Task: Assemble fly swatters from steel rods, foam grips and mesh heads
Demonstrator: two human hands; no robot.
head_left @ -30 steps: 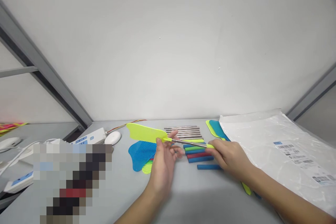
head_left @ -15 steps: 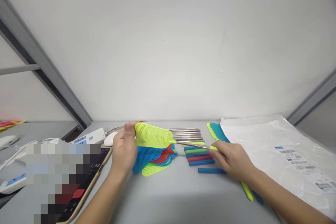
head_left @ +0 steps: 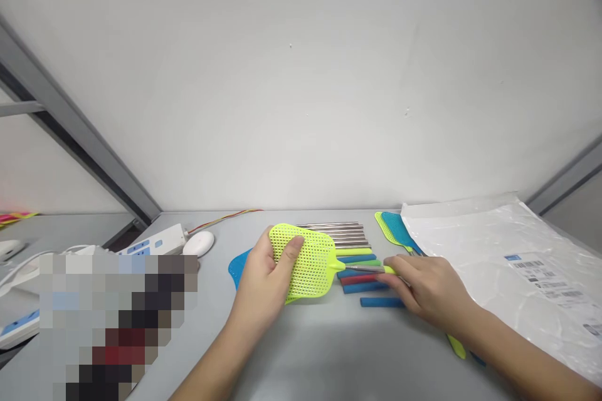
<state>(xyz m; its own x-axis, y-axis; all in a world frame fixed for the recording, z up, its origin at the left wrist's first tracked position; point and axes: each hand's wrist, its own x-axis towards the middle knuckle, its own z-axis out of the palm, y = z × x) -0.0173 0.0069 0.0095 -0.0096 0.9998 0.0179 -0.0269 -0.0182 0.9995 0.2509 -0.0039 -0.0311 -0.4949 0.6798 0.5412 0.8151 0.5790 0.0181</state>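
Head view: pinched mesh (head_left: 315,263) in left hand (head_left: 264,272), handle (head_left: 390,270) in right hand (head_left: 430,288); probably needed rod (head_left: 363,268) kept straight.

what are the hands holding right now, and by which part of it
A yellow-green fly swatter: the left hand holds its perforated head, and the right hand holds its handle near the metal rod.

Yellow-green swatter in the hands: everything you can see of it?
The yellow-green swatter has a flat, perforated head that looks like plastic, narrowing to a neck, then a shiny, metal-looking rod and a yellow-green handle, mostly hidden by the gripping right hand. It is held above the grey table, head leftward, face toward the camera. The left hand grips the head, thumb across its face.
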